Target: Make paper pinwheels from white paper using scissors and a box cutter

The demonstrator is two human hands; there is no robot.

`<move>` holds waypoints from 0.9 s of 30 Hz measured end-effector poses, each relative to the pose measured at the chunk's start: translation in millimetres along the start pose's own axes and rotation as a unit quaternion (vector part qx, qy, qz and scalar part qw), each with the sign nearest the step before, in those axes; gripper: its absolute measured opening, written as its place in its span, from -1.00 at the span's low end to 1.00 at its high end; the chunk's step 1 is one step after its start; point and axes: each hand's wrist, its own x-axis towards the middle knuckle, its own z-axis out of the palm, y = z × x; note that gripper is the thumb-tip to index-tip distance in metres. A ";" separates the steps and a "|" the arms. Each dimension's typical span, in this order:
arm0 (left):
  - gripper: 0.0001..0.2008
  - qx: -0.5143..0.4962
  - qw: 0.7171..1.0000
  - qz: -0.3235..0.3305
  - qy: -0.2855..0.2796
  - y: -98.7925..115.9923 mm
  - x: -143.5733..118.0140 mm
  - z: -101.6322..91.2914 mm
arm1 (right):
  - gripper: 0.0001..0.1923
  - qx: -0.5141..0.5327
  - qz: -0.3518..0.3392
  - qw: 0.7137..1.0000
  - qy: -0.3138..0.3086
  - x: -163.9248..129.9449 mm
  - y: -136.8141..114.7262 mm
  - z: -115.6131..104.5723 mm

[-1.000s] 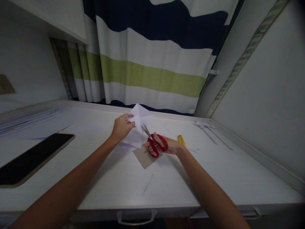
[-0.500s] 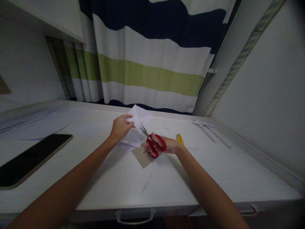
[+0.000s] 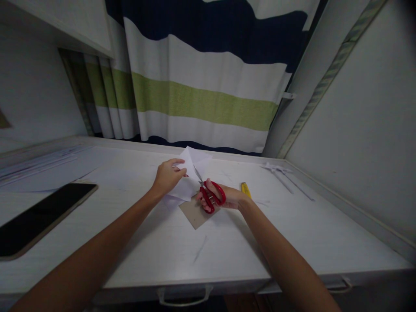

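Note:
My left hand (image 3: 166, 177) pinches a folded white paper (image 3: 191, 173) and holds it tilted up above the white desk (image 3: 227, 242). My right hand (image 3: 224, 198) grips red-handled scissors (image 3: 209, 193), fingers through the loops. The metal blades point up and away and meet the paper's right edge. Under both hands lies a small brown cardboard piece (image 3: 196, 214), with more white paper beneath the folded sheet.
A dark phone or tablet (image 3: 39, 216) lies at the left. A yellow utility knife (image 3: 245, 189) sits just right of my right hand. Thin paper strips (image 3: 282, 173) lie at the back right. Loose sheets lie at the far left. A striped curtain (image 3: 201, 86) hangs behind.
The scissor blades have moved further into the paper's edge. My left hand has shifted the paper slightly right and down. The view has drifted a little.

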 end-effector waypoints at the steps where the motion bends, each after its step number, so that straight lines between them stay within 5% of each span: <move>1: -0.63 -0.003 1.000 -0.005 -0.002 1.4 -0.9 0.4 | -0.36 0.000 -0.003 1.000 0.004 -0.1 -0.2 0.1; 13: -0.61 -0.074 0.996 -0.035 -0.020 9.5 -6.2 3.2 | -0.39 0.052 -0.055 0.997 -0.001 2.1 -0.8 0.3; 27: -0.63 -0.036 0.999 -0.013 0.012 8.3 -8.7 5.3 | -0.41 0.055 -0.054 0.997 -0.003 2.4 0.1 -2.3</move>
